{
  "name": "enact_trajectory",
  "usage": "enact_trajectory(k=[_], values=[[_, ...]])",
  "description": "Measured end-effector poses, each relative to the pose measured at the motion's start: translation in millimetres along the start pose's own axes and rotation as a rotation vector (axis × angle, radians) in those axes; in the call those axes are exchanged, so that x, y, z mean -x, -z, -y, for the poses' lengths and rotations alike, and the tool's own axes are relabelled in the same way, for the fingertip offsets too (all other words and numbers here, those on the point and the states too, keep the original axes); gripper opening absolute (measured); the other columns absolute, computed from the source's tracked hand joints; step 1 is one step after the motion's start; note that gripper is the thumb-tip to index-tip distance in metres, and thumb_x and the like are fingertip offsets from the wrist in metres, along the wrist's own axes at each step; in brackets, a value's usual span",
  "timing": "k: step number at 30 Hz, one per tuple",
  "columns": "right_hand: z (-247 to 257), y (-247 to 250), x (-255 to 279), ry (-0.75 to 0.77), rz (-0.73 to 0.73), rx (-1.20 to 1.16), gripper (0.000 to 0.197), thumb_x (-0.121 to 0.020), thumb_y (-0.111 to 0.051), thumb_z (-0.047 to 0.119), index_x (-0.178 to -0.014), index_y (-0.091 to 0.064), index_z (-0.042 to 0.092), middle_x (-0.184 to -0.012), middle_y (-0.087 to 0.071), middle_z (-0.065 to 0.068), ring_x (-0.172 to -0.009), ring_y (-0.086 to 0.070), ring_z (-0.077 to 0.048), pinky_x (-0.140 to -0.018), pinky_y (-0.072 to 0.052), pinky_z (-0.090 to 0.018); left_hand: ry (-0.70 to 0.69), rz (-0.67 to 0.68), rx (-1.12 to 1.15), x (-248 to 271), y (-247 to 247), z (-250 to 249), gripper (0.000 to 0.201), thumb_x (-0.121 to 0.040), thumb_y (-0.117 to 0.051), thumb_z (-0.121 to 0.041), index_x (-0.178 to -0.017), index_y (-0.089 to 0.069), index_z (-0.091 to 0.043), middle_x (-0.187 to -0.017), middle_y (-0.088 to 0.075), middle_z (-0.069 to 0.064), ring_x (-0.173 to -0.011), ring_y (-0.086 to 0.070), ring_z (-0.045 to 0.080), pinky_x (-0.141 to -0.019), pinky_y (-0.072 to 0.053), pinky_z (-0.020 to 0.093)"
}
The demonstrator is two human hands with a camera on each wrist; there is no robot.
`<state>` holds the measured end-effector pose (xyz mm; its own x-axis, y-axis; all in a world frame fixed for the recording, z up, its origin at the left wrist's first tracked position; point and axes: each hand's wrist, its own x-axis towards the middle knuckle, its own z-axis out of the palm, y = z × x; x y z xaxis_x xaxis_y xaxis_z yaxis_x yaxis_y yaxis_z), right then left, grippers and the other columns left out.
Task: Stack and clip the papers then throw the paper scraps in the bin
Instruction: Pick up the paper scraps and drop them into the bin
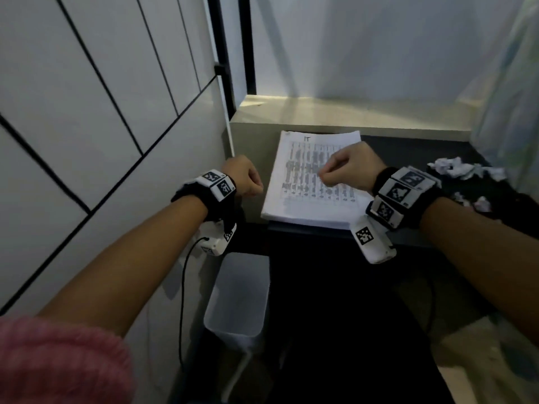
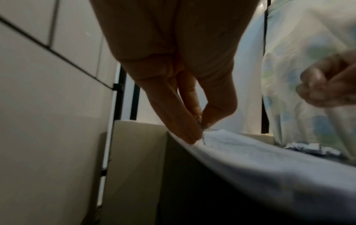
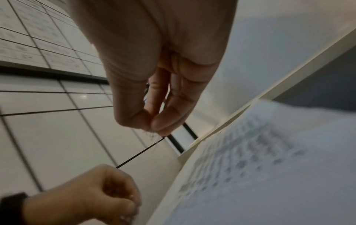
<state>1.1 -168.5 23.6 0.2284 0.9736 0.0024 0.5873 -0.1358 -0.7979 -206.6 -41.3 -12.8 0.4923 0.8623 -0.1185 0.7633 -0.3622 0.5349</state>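
While both grips pinch thin wire clips beside the papers [image 1: 312, 176], scraps [image 1: 466, 169] lie right, bin [image 1: 237, 295] below.

Dark desk [image 1: 408, 147] runs along the pale ledge [image 1: 320, 112] at the back wall. Flat on it sits the stack of papers [image 1: 309, 205], printed table face-up, its near edge reaching the desk's front edge. Off to the right, well apart from the stack, crumpled paper scraps [image 1: 463, 167] lie loose on the dark top, a couple more nearer the front.
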Motion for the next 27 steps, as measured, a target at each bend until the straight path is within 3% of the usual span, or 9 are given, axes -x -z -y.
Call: enact_trajectory(k=[3, 7, 9, 12, 14, 17, 19, 24, 27], values=[[22, -45, 3, 0.041, 0.078, -0.026, 0.013, -0.068, -0.074, -0.001, -0.066, -0.073, 0.011, -0.072, -0.072, -0.011, -0.063, -0.064, -0.012, -0.071, -0.058, -0.025, 0.111, 0.052, 0.031, 16, -17, 43, 0.015, -0.074, -0.072, -0.005, -0.087, -0.076, 0.001, -0.035, -0.06, -0.01, -0.027, -0.051, -0.007, -0.043, -0.049, 0.009], [33, -103, 7, 0.099, 0.17, 0.035, 0.022, -0.063, -0.075, 0.005, -0.056, -0.071, 0.026, -0.046, -0.063, 0.015, -0.048, -0.057, 0.002, -0.062, -0.051, -0.018, 0.197, 0.137, -0.005, 37, -52, 86, 0.018, -0.077, -0.071, -0.008, -0.092, -0.075, -0.001, -0.082, -0.075, 0.013, -0.052, -0.059, 0.008, -0.048, -0.045, 0.016], [33, -129, 13, 0.098, 0.237, 0.092, 0.013, -0.064, -0.077, 0.009, -0.064, -0.074, 0.022, -0.05, -0.062, 0.015, -0.051, -0.057, 0.004, -0.058, -0.047, -0.01, 0.244, 0.212, 0.035, 46, -73, 104, 0.018, -0.078, -0.071, -0.006, -0.093, -0.074, 0.003, -0.084, -0.07, 0.015, -0.062, -0.062, 0.01, -0.042, -0.042, 0.009], [25, -163, 24, 0.079, 0.337, 0.122, 0.009, -0.066, -0.077, 0.01, -0.074, -0.076, 0.013, -0.058, -0.062, 0.013, -0.052, -0.058, 0.004, -0.056, -0.046, -0.005, 0.327, 0.276, 0.094, 56, -102, 128, 0.007, -0.075, -0.072, -0.003, -0.081, -0.074, 0.001, -0.07, -0.065, 0.011, -0.031, -0.054, -0.006, -0.033, -0.039, 0.002], [14, -184, 27, 0.041, 0.377, 0.132, 0.012, -0.068, -0.076, 0.01, -0.079, -0.076, 0.006, -0.068, -0.069, 0.001, -0.058, -0.058, -0.001, -0.064, -0.051, -0.014, 0.375, 0.304, 0.113, 60, -118, 144, 0.017, -0.077, -0.071, -0.003, -0.091, -0.073, 0.005, -0.068, -0.063, 0.009, -0.035, -0.057, -0.003, -0.034, -0.041, 0.003], [-7, -218, 24, -0.036, 0.423, 0.217, 0.014, -0.072, -0.073, 0.009, -0.085, -0.075, 0.005, -0.087, -0.074, -0.008, -0.076, -0.065, -0.013, -0.072, -0.053, -0.023, 0.452, 0.326, 0.133, 65, -135, 162, 0.022, -0.08, -0.069, -0.005, -0.099, -0.071, 0.006, -0.086, -0.07, 0.015, -0.069, -0.069, 0.024, -0.063, -0.058, 0.02], [-21, -239, 21, -0.062, 0.476, 0.29, 0.014, -0.074, -0.07, 0.009, -0.087, -0.075, 0.006, -0.094, -0.074, -0.008, -0.089, -0.068, -0.019, -0.078, -0.054, -0.026, 0.472, 0.326, 0.136, 67, -144, 171, 0.024, -0.08, -0.069, -0.008, -0.099, -0.072, 0.005, -0.1, -0.073, 0.021, -0.089, -0.071, 0.03, -0.085, -0.058, 0.034], [-56, -280, 7, -0.144, 0.532, 0.36, 0.022, -0.085, -0.064, 0.009, -0.104, -0.071, 0.004, -0.114, -0.069, -0.012, -0.11, -0.062, -0.023, -0.094, -0.046, -0.026, 0.503, 0.299, 0.19, 65, -159, 180, 0.02, -0.08, -0.069, -0.004, -0.098, -0.074, 0.004, -0.1, -0.074, 0.021, -0.088, -0.072, 0.03, -0.079, -0.058, 0.028], [-74, -294, 1, -0.202, 0.527, 0.376, 0.026, -0.091, -0.056, 0.01, -0.113, -0.068, 0.006, -0.124, -0.064, -0.012, -0.117, -0.058, -0.025, -0.101, -0.043, -0.027, 0.491, 0.325, 0.23, 60, -164, 183, 0.019, -0.075, -0.074, 0.0, -0.093, -0.075, 0.006, -0.098, -0.074, 0.023, -0.087, -0.072, 0.033, -0.081, -0.06, 0.037]])
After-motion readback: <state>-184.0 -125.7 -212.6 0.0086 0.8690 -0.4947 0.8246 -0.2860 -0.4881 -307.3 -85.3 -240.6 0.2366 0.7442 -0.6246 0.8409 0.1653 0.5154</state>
